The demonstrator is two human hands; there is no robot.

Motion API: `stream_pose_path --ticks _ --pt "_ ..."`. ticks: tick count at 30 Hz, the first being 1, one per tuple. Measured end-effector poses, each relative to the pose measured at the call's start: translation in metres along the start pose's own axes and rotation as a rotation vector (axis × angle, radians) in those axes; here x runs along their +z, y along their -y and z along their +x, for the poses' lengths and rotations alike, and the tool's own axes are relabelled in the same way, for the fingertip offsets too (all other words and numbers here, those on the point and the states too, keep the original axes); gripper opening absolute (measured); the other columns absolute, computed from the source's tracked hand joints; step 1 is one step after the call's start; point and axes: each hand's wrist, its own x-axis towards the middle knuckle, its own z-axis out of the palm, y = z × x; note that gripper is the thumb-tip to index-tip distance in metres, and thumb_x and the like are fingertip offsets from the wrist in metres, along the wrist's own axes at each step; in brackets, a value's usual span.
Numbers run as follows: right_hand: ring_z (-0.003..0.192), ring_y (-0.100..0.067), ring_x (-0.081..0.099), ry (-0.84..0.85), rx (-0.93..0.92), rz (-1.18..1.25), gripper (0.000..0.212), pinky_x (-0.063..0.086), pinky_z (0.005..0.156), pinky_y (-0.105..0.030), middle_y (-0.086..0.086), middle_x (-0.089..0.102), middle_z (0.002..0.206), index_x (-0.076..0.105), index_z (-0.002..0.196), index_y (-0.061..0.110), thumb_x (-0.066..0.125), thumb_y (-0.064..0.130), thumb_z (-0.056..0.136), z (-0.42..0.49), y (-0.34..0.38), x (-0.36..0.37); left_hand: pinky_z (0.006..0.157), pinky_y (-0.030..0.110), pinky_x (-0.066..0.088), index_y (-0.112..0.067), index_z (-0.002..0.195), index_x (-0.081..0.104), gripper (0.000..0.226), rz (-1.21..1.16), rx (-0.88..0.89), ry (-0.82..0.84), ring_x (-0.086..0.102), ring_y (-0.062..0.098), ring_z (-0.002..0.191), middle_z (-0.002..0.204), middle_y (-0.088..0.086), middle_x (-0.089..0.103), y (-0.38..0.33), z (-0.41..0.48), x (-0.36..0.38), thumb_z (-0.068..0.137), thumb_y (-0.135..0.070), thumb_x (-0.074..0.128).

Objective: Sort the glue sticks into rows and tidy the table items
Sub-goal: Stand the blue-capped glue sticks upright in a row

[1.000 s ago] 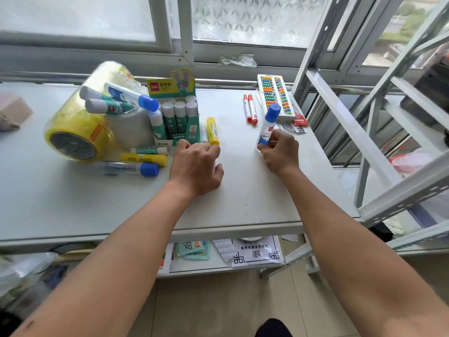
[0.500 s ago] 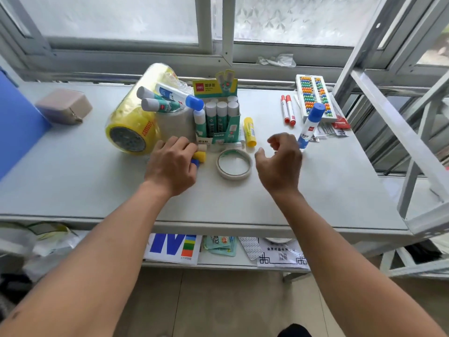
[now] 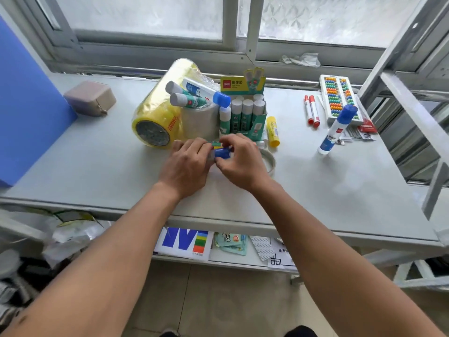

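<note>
My left hand (image 3: 185, 164) and my right hand (image 3: 243, 161) meet in the middle of the grey table (image 3: 97, 166), both closed around a blue-capped glue bottle (image 3: 221, 153) lying with other sticks, mostly hidden under my fingers. Behind them a green display box (image 3: 245, 110) holds several upright white-capped glue sticks. Three more glue sticks (image 3: 194, 93) lie on top of the tape rolls. A yellow glue stick (image 3: 272, 130) lies right of the box. A second blue-capped glue bottle (image 3: 336, 128) stands upright at the right.
A big yellow tape roll (image 3: 155, 117) and a beige roll (image 3: 200, 121) sit left of the box. A thin tape ring (image 3: 268, 161) lies under my right hand. Two red markers (image 3: 311, 113), an abacus (image 3: 340, 98), a pink pouch (image 3: 91, 98), a blue board (image 3: 29, 100).
My right hand let go of the upright blue-capped bottle at the right and came left to join my left hand on the lying sticks. The view shifted left.
</note>
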Motion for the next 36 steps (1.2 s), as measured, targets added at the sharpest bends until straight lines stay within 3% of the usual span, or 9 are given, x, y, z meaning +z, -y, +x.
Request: stream_pose_path --ticks 3,5,7,10,15,21,26,32,36 --pt "0.096 -0.018 0.066 -0.066 0.258 0.521 0.058 0.056 0.085 -0.024 -0.009 0.067 0.11 0.054 0.127 0.008 0.081 0.012 0.076 -0.006 -0.011 -0.02 0.075 0.041 0.043 -0.004 0.108 0.058 0.023 -0.182 -0.092 -0.167 0.059 0.034 0.089 0.104 0.015 0.061 -0.019 0.011 0.005 0.094 -0.022 0.054" --pt "0.105 -0.025 0.068 0.002 0.393 0.827 0.054 0.055 0.093 -0.035 -0.015 0.068 0.116 0.054 0.13 0.004 0.075 0.001 0.08 -0.011 -0.026 -0.035 0.078 0.035 0.046 -0.001 0.111 0.057 0.025 -0.401 -0.148 -0.234 0.058 0.031 0.091 0.106 0.017 0.06 -0.043 0.029 0.005 0.094 -0.019 0.056" --pt "0.106 -0.025 0.069 0.056 0.374 0.901 0.045 0.054 0.094 -0.039 -0.017 0.068 0.117 0.057 0.126 -0.001 0.068 -0.007 0.083 -0.019 -0.04 -0.05 0.077 0.027 0.045 0.0 0.112 0.057 0.025 -0.578 -0.16 -0.269 0.058 0.025 0.088 0.105 0.015 0.06 -0.072 0.048 0.003 0.094 -0.017 0.057" --pt "0.095 -0.02 0.071 -0.004 0.263 0.813 0.033 0.056 0.085 -0.033 -0.015 0.071 0.107 0.064 0.117 -0.004 0.067 -0.006 0.085 -0.027 -0.052 -0.072 0.074 0.025 0.051 0.0 0.115 0.056 0.026 -0.729 -0.129 -0.278 0.056 0.016 0.086 0.104 0.013 0.06 -0.114 0.072 0.001 0.095 -0.016 0.057" --pt "0.093 -0.019 0.073 -0.194 0.228 0.619 0.034 0.058 0.084 -0.031 -0.011 0.073 0.104 0.067 0.112 -0.001 0.075 -0.002 0.079 -0.042 -0.08 -0.112 0.077 0.017 0.05 -0.003 0.125 0.056 0.031 -0.88 -0.122 -0.264 0.056 0.011 0.09 0.107 0.009 0.061 -0.161 0.094 0.006 0.098 -0.018 0.052" --pt "0.074 -0.003 0.069 -0.377 0.248 0.211 0.027 0.055 0.069 -0.017 0.005 0.073 0.087 0.074 0.099 0.01 0.083 0.018 0.075 -0.075 -0.113 -0.135 0.071 0.034 0.055 -0.013 0.113 0.066 0.032 -0.917 -0.057 -0.12 0.061 0.018 0.075 0.093 0.004 0.068 -0.201 0.098 0.022 0.082 -0.021 0.071" --pt "0.081 -0.012 0.072 -0.3 0.306 0.169 0.029 0.059 0.079 -0.032 0.0 0.075 0.09 0.074 0.102 0.012 0.081 0.01 0.073 -0.087 -0.142 -0.158 0.075 0.039 0.057 -0.013 0.114 0.068 0.032 -0.981 -0.065 -0.037 0.064 0.022 0.077 0.093 0.003 0.065 -0.229 0.105 0.038 0.082 -0.016 0.073" --pt "0.059 -0.002 0.054 -0.449 0.385 -0.013 0.033 0.046 0.058 -0.017 0.005 0.065 0.077 0.069 0.089 0.012 0.088 0.03 0.068 -0.074 -0.161 -0.16 0.071 0.037 0.055 -0.008 0.102 0.069 0.024 -0.836 -0.207 -0.077 0.063 0.022 0.072 0.092 0.007 0.068 -0.233 0.113 0.056 0.082 -0.019 0.074" --pt "0.067 -0.008 0.057 -0.483 0.446 -0.057 0.04 0.051 0.064 -0.022 0.001 0.068 0.086 0.066 0.093 0.01 0.089 0.031 0.067 -0.059 -0.17 -0.16 0.077 0.034 0.053 -0.009 0.117 0.057 0.038 -0.718 -0.307 -0.078 0.063 0.022 0.088 0.108 0.009 0.064 -0.228 0.128 0.06 0.084 -0.019 0.073"
